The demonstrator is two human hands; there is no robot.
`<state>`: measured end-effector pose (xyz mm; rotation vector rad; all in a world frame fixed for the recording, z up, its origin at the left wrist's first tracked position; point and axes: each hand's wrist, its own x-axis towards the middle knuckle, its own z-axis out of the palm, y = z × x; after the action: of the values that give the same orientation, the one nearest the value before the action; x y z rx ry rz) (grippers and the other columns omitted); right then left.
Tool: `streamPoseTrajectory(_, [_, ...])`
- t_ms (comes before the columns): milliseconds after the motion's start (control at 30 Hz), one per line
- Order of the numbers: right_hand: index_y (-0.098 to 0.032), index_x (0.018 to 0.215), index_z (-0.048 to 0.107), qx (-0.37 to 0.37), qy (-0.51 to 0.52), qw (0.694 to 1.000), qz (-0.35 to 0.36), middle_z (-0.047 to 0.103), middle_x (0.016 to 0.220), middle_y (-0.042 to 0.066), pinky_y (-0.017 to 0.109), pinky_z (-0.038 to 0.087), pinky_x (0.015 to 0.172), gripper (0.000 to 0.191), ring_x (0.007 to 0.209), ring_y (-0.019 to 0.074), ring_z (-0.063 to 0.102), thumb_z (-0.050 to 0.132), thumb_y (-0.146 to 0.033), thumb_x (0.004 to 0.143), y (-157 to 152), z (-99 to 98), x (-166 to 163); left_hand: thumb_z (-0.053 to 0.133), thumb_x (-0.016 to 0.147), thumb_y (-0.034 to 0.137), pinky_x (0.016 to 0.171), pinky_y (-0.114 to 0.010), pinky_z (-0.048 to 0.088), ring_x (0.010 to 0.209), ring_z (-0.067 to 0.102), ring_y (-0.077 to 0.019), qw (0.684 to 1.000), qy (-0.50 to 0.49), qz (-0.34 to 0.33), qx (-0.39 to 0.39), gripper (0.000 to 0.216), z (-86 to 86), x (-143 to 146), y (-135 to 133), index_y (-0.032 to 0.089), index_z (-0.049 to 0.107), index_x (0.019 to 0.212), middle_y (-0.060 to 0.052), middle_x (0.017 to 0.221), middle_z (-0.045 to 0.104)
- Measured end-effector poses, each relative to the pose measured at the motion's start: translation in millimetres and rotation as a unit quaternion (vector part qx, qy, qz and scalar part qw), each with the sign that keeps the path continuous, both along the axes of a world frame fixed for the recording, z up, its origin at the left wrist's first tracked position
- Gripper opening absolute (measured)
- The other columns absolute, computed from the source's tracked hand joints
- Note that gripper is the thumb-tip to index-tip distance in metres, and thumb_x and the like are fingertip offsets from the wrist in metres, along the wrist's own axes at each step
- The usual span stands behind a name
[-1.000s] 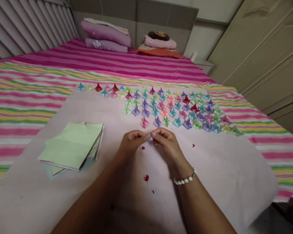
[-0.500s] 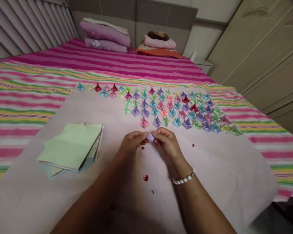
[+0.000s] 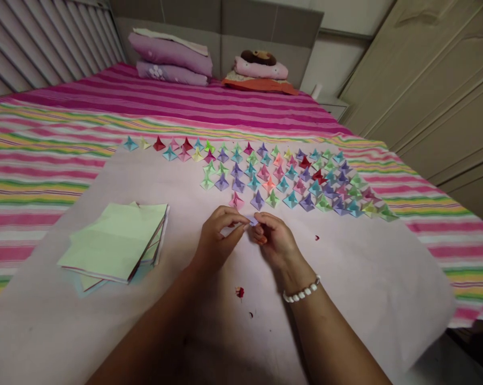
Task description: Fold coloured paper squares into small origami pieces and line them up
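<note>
My left hand and my right hand meet over a pale pink board, both pinching a small lilac folded paper piece between their fingertips. The piece is mostly hidden by my fingers. My right wrist wears a white bead bracelet. Just beyond my hands lie several rows of small folded paper shapes in many colours. A stack of paper sheets, pale green on top, lies to the left of my left hand.
The board rests on a bed with a pink striped sheet. Tiny red scraps dot the board near my forearms. Pillows and folded cloths sit at the headboard. A wardrobe stands at the right.
My hands have shifted slightly away from me and rotated a little while working the lilac piece; my left fingers now curl over it more. The view tilted slightly.
</note>
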<state>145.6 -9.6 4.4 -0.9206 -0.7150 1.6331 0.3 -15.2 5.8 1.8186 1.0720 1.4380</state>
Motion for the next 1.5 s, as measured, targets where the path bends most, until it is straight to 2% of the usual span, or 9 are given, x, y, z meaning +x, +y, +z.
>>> streamPoseTrajectory(400, [-0.018,0.046,0.047,-0.068,-0.002,0.996,0.049,0.034,0.040,-0.007,0.023,0.014,0.038,0.031,0.034,0.0048,0.024,0.066,-0.032,0.065,0,-2.3,3,0.064,0.078,0.016,0.071,-0.028,0.045,0.075,0.056,-0.0144,0.995,0.086,0.017,0.049,0.007,-10.2,-1,6,0.021,0.067,0.080,-0.002,0.079,0.063])
streamPoseTrajectory(700, [-0.017,0.046,0.050,-0.072,-0.002,0.997,0.035,0.037,0.039,-0.006,0.023,0.013,0.038,0.030,0.035,0.0048,0.024,0.065,-0.032,0.067,0,-1.0,4,0.063,0.078,0.016,0.066,-0.025,0.046,0.072,0.058,-0.0134,0.997,0.079,0.000,-0.003,0.008,-9.5,-1,5,0.020,0.067,0.082,-0.002,0.079,0.064])
streamPoseTrajectory(800, [-0.017,0.047,0.051,-0.045,-0.023,0.998,0.030,0.038,0.039,-0.006,0.023,0.013,0.039,0.029,0.035,0.0052,0.025,0.066,-0.033,0.067,-2,0.3,2,0.068,0.072,0.015,0.075,-0.029,0.049,0.091,0.061,-0.0182,0.999,0.041,0.019,-0.006,0.013,-10.0,-1,6,0.019,0.068,0.084,-0.006,0.094,0.066])
streamPoseTrajectory(900, [-0.016,0.050,0.052,-0.004,-0.071,0.997,0.015,0.040,0.040,-0.006,0.023,0.014,0.040,0.029,0.037,0.0052,0.027,0.066,-0.033,0.069,-3,2.3,1,0.072,0.067,0.018,0.085,-0.035,0.051,0.109,0.060,-0.0232,0.991,-0.082,-0.033,-0.097,0.023,-9.8,-1,6,0.019,0.066,0.089,-0.010,0.118,0.063])
streamPoseTrajectory(1033, [-0.016,0.053,0.053,0.068,-0.151,0.986,0.001,0.047,0.046,-0.004,0.023,0.020,0.043,0.034,0.042,0.0060,0.032,0.065,-0.038,0.076,-6,5.3,0,0.074,0.066,0.021,0.086,-0.035,0.053,0.098,0.066,-0.0219,0.949,-0.199,-0.126,-0.209,0.016,-7.9,-1,5,0.016,0.067,0.080,-0.010,0.108,0.069])
streamPoseTrajectory(1167, [-0.016,0.067,0.061,0.165,-0.214,0.962,-0.047,0.054,0.060,-0.003,0.023,0.030,0.049,0.024,0.049,0.0080,0.040,0.062,-0.037,0.080,-10,8.8,1,0.076,0.065,0.021,0.084,-0.032,0.053,0.088,0.068,-0.0185,0.941,-0.256,-0.037,-0.217,0.019,-3.3,-3,6,0.015,0.070,0.082,-0.007,0.091,0.073])
streamPoseTrajectory(1267, [-0.019,0.083,0.064,0.211,-0.192,0.957,-0.052,0.058,0.075,-0.001,0.024,0.035,0.053,0.009,0.054,0.0092,0.044,0.060,-0.026,0.080,-12,8.7,2,0.076,0.066,0.023,0.075,-0.029,0.054,0.082,0.068,-0.0163,0.927,-0.288,0.021,-0.239,0.025,-0.6,-5,8,0.015,0.069,0.088,-0.006,0.089,0.073])
streamPoseTrajectory(1367, [-0.020,0.082,0.062,0.249,-0.138,0.959,-0.006,0.056,0.084,0.000,0.024,0.034,0.053,0.007,0.057,0.0090,0.043,0.058,-0.017,0.077,-13,6.5,3,0.077,0.064,0.022,0.065,-0.025,0.053,0.079,0.067,-0.0152,0.927,-0.289,0.026,-0.238,0.032,0.1,-4,9,0.016,0.066,0.094,-0.005,0.093,0.070])
streamPoseTrajectory(1500, [-0.019,0.076,0.059,0.280,-0.132,0.951,0.022,0.054,0.089,0.002,0.024,0.033,0.054,0.007,0.060,0.0096,0.042,0.059,-0.012,0.074,-15,6.1,1,0.073,0.068,0.016,0.062,-0.022,0.050,0.079,0.064,-0.0123,0.946,-0.270,0.008,-0.176,0.042,-0.5,-2,6,0.021,0.062,0.109,-0.004,0.109,0.064])
